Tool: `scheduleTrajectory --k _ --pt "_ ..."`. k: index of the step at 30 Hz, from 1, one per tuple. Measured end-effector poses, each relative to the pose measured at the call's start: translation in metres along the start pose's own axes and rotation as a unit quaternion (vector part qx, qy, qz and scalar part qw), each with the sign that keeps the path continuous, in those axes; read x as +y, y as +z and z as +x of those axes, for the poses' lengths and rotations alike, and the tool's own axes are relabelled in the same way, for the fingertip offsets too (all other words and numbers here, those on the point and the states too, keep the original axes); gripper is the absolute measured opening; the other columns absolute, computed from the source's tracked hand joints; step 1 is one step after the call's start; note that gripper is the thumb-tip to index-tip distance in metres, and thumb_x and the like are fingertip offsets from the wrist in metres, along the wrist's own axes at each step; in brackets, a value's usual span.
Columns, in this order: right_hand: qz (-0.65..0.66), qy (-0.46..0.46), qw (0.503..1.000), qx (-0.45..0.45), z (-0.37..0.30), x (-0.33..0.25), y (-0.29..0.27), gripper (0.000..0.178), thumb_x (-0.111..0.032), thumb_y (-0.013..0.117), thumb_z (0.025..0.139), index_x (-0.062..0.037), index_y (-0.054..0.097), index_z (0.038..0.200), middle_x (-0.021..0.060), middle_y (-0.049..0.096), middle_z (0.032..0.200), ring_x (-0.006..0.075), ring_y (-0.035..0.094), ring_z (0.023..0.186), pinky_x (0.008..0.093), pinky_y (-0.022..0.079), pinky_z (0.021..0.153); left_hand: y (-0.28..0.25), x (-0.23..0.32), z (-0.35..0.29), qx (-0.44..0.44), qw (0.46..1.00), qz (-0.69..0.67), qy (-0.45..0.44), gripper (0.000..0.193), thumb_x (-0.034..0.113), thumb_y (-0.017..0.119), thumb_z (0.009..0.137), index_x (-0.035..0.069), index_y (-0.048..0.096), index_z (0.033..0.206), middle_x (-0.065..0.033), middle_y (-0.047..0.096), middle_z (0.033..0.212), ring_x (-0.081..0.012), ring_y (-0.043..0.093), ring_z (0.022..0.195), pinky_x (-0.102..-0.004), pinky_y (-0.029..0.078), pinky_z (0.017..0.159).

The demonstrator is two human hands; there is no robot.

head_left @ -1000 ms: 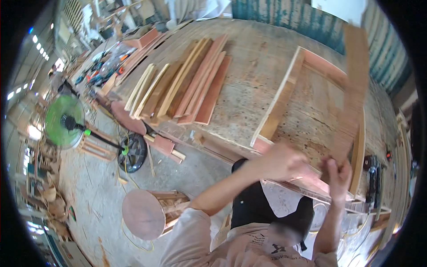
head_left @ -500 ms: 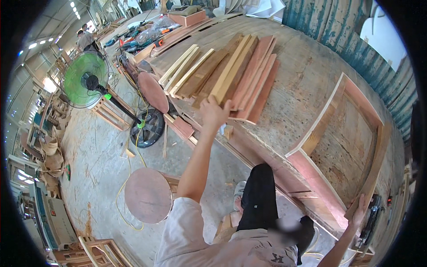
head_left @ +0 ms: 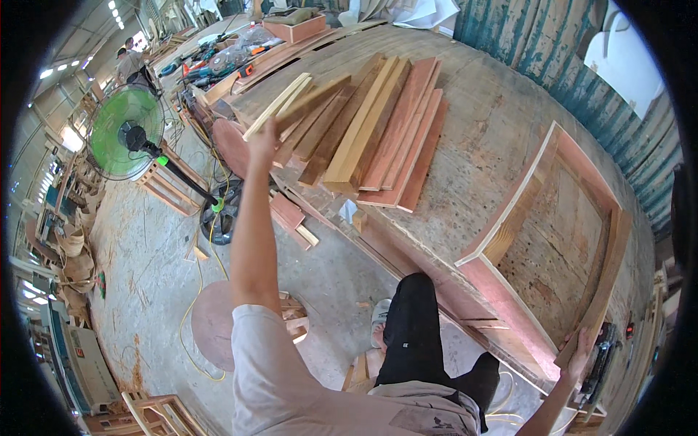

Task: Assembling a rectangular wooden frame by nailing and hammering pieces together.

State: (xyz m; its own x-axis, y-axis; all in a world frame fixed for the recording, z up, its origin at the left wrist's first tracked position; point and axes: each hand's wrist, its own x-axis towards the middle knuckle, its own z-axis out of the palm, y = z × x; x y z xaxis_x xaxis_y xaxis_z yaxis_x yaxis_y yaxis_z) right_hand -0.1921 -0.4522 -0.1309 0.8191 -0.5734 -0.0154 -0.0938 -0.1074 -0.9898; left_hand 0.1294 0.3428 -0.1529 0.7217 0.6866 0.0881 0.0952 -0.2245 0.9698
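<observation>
My left hand (head_left: 263, 139) reaches to the left end of a row of wooden pieces and is closed round the near end of a brown wooden strip (head_left: 316, 100). That strip lies aslant over its neighbours, beside pale strips (head_left: 282, 102). Further right in the row are a thick light-brown batten (head_left: 367, 123) and reddish boards (head_left: 407, 138). My right hand (head_left: 578, 353) grips the near end of a long brown board (head_left: 605, 283) along the right side of a rectangular wooden frame (head_left: 509, 287). Part of the right hand's fingers is hidden behind the board.
The workbench (head_left: 480, 123) runs back to a corrugated wall (head_left: 538, 58). Power tools (head_left: 207, 69) lie at its far left. A green fan (head_left: 127, 131) stands on the floor, near a round-topped stool (head_left: 214, 327). Another person (head_left: 131, 64) is far off.
My left hand has moved left from the thick batten to the strips and taken hold of a brown one, now turned aslant. My right hand keeps its grip on the board.
</observation>
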Motion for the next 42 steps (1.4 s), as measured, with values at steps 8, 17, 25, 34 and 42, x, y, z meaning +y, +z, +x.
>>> scheduleTrajectory --k 8,17,25,34,42 --pt "0.027 0.021 0.999 -0.019 0.014 0.022 -0.015 0.023 -0.033 0.059 0.096 -0.0101 0.054 0.1 0.0041 0.058 0.069 0.0128 0.054 0.051 0.0253 0.046 0.044 0.008 -0.004 -0.028 -0.111 0.93 0.25 0.247 0.048 0.042 0.074 0.078 -0.001 0.071 0.099 -0.0136 0.071 0.089 -0.0236 0.068 0.081 -0.0354 0.053 0.071" --pt "0.031 0.031 0.999 -0.006 0.017 0.027 -0.023 0.024 -0.03 0.061 0.095 -0.0101 0.053 0.105 0.0035 0.056 0.069 0.0126 0.056 0.055 0.0268 0.047 0.045 0.008 -0.078 -0.054 0.189 0.964 -0.142 -0.126 0.047 0.037 0.071 0.084 -0.002 0.059 0.109 -0.0117 0.065 0.089 -0.0275 0.063 0.077 -0.0399 0.049 0.068" --pt "0.042 0.048 0.998 -0.013 0.014 0.019 -0.015 0.023 -0.028 0.06 0.095 -0.009 0.052 0.105 0.0043 0.055 0.069 0.0138 0.056 0.054 0.0269 0.047 0.044 0.011 -0.084 -0.023 0.053 0.946 -0.281 -0.149 0.031 0.018 0.07 0.087 0.008 0.06 0.115 -0.0038 0.065 0.1 -0.0179 0.064 0.082 -0.0339 0.047 0.064" --pt "0.03 0.053 0.998 -0.02 0.013 0.014 -0.012 0.022 -0.028 0.059 0.096 -0.0082 0.052 0.103 0.0046 0.055 0.068 0.0138 0.054 0.051 0.0266 0.047 0.043 -0.008 -0.07 -0.009 0.028 0.939 -0.324 -0.109 0.022 0.018 0.072 0.087 0.004 0.063 0.101 -0.0029 0.065 0.082 -0.013 0.062 0.061 -0.0246 0.044 0.048" --pt "0.047 0.034 0.998 -0.035 0.012 0.014 -0.012 0.022 -0.028 0.059 0.096 -0.0083 0.052 0.103 0.0047 0.055 0.067 0.0137 0.054 0.051 0.0265 0.047 0.043 0.01 -0.076 -0.036 -0.033 0.974 -0.106 -0.198 0.026 0.032 0.066 0.088 0.007 0.066 0.094 -0.0024 0.063 0.07 -0.0143 0.06 0.058 -0.0292 0.043 0.048"
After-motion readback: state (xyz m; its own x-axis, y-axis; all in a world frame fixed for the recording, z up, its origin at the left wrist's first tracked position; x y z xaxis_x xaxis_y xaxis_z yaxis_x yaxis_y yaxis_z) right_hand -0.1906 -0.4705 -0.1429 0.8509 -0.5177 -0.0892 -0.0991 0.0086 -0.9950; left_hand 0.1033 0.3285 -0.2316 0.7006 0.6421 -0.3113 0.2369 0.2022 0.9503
